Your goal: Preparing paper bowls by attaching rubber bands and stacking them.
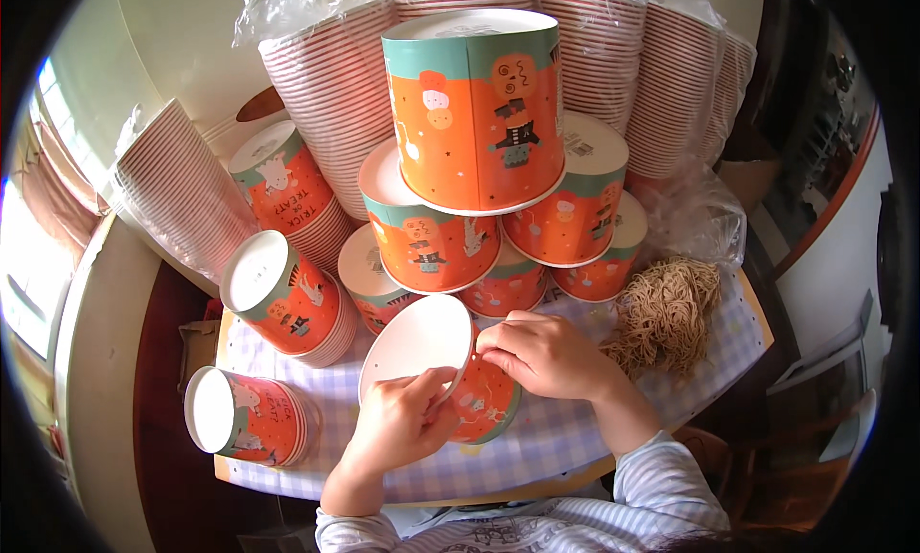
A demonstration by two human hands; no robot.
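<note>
An orange and green paper bucket [422, 337] lies tilted on the table in front of me, its white inside facing up and left. My left hand [407, 419] is closed on the bucket's near rim. At the rim's right side, my right hand [544, 355] is pinched against the outer wall. A tiny pale spot shows by its fingertips; what they pinch is too small to make out. To the right of that hand lies a tangled heap of tan string [676, 313]. Behind the bucket, upside-down printed buckets [470, 112] are piled into a pyramid.
Tall nested stacks of paper buckets [321, 88], wrapped in clear plastic [704, 218], stand along the back. Shorter stacks of upside-down buckets [292, 299] line the left side, one [254, 417] near the table edge. A checked cloth [565, 433] covers the table. Chairs [805, 448] stand at right.
</note>
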